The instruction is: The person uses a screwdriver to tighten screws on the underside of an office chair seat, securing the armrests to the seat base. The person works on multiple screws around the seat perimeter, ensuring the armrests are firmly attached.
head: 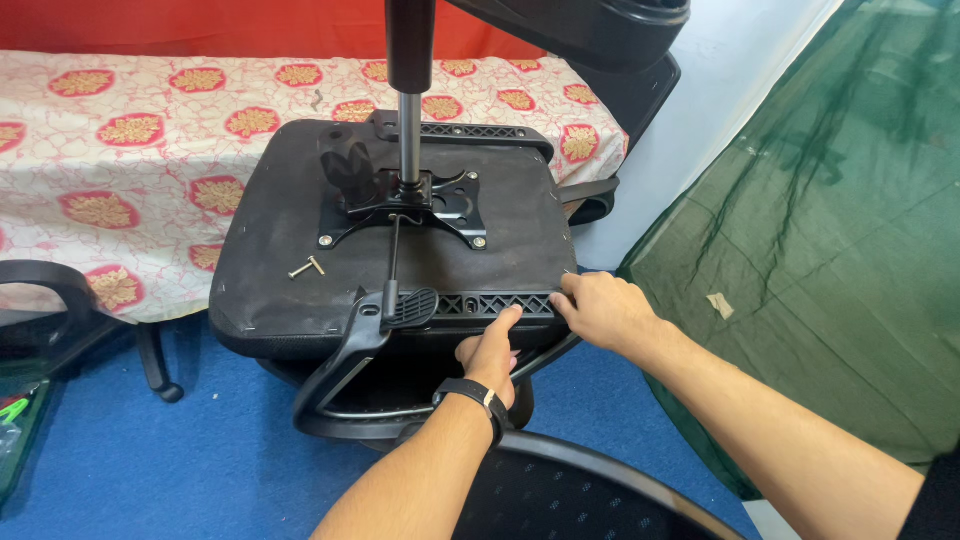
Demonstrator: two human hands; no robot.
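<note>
Armrest-fitting step: left hand presses flat fingers on the armrest bracket, right hand grips its end against the seat. Next, I reckon, the screws.

You are in a lived-in room of a home, not a workshop. Evidence: a bed with a floral cream-and-red sheet beside a red wall, blue carpet underfoot, and a green mesh net draped at your right.
</note>
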